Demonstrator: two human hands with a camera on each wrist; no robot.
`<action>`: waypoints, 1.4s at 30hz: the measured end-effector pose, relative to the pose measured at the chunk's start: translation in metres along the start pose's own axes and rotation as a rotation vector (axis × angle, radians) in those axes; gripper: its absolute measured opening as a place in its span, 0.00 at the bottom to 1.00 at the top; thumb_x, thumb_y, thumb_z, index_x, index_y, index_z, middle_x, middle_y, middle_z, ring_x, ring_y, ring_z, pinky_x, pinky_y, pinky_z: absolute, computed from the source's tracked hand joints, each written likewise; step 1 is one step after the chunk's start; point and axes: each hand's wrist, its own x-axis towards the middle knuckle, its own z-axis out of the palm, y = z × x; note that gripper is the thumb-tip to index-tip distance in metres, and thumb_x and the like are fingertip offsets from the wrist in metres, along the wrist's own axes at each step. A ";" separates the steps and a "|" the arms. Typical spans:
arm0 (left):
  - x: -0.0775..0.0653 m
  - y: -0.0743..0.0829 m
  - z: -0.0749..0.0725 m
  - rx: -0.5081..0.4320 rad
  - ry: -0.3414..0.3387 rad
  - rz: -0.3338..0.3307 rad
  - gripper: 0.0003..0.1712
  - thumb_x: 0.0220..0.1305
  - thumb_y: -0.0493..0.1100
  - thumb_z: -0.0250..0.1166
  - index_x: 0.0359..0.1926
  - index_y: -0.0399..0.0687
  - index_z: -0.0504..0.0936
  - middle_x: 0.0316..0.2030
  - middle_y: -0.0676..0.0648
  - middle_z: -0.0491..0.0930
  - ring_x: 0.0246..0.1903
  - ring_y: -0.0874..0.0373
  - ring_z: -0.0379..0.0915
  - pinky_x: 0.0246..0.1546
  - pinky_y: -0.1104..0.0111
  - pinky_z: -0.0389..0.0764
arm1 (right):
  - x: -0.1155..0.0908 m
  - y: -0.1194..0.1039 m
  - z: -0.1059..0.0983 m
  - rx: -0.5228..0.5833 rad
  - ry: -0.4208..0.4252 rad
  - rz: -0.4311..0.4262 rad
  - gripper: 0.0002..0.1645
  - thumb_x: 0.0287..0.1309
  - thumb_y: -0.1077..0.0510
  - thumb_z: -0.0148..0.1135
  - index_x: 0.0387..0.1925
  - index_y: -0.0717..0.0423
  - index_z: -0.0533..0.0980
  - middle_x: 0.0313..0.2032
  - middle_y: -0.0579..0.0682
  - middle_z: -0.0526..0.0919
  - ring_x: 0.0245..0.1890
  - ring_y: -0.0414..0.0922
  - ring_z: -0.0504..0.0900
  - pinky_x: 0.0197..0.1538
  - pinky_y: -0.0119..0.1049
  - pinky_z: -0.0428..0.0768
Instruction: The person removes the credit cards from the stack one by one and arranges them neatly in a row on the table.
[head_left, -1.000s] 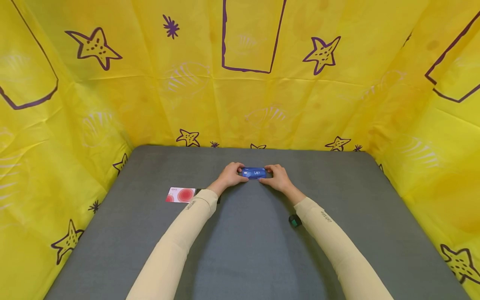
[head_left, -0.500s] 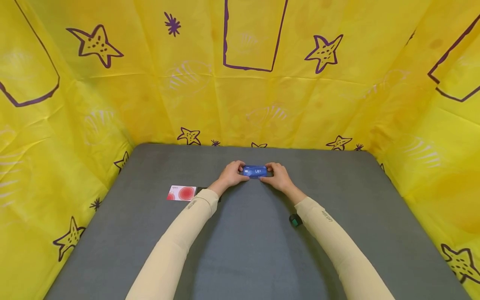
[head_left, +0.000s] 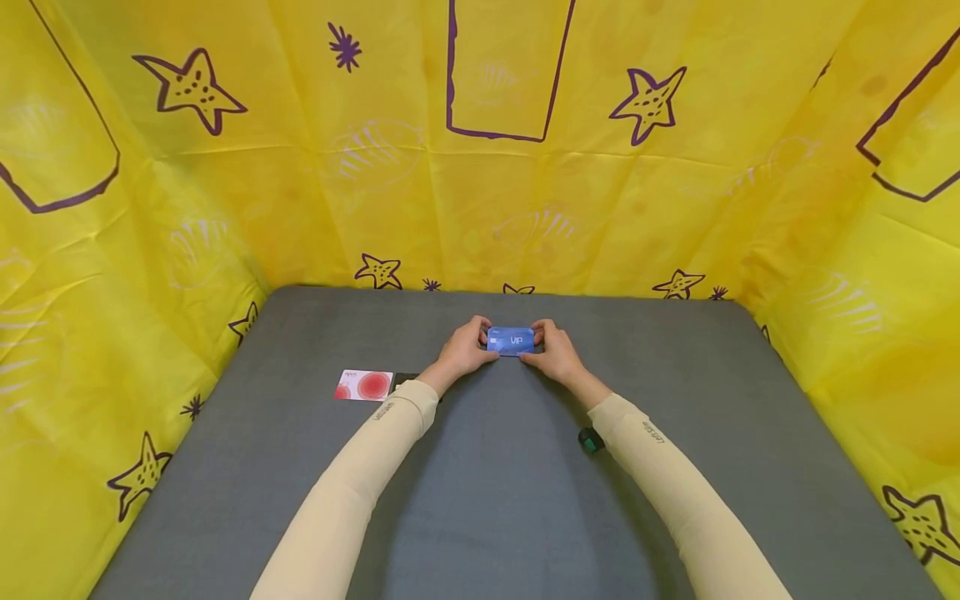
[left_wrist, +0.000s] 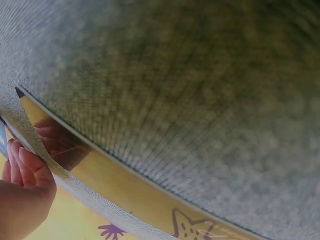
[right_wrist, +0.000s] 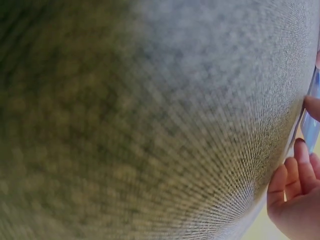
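Observation:
A blue card with "VIP" lettering and a small chip mark is held by its two short ends, over the far part of the table. My left hand pinches its left end, thumb at the near edge and fingers at the far edge. On the right end my right hand grips it in the same way. In the right wrist view, the card's bluish face shows beside the right fingers. The left wrist view catches the curled left fingers at its lower left.
A white card with red circles lies left of my left forearm, with a black card beside it, partly hidden by the sleeve. A small black and green object sits by my right sleeve. Yellow cloth surrounds the grey table.
The blue card has tilted slightly, so more of its face shows. The fingers of both hands have risen a little at its far edge. The other cards have stayed put.

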 end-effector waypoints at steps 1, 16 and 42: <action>0.000 0.000 0.000 0.000 0.001 -0.002 0.31 0.56 0.42 0.73 0.58 0.43 0.70 0.39 0.47 0.75 0.37 0.54 0.71 0.43 0.62 0.72 | 0.000 0.000 0.000 -0.001 0.000 -0.002 0.34 0.51 0.58 0.74 0.55 0.65 0.66 0.39 0.57 0.77 0.38 0.52 0.72 0.46 0.43 0.69; -0.006 0.000 -0.003 -0.030 0.036 0.036 0.34 0.53 0.40 0.75 0.59 0.43 0.70 0.37 0.48 0.73 0.35 0.55 0.69 0.40 0.64 0.71 | -0.008 -0.005 -0.002 -0.004 0.016 -0.046 0.35 0.48 0.62 0.74 0.55 0.66 0.66 0.40 0.59 0.78 0.37 0.52 0.71 0.44 0.43 0.69; -0.039 -0.004 -0.015 0.037 -0.015 0.106 0.34 0.53 0.43 0.76 0.60 0.46 0.72 0.36 0.49 0.73 0.37 0.55 0.69 0.39 0.64 0.71 | -0.037 -0.011 0.001 0.050 -0.013 -0.056 0.37 0.48 0.58 0.76 0.56 0.61 0.65 0.36 0.53 0.74 0.36 0.50 0.70 0.41 0.39 0.68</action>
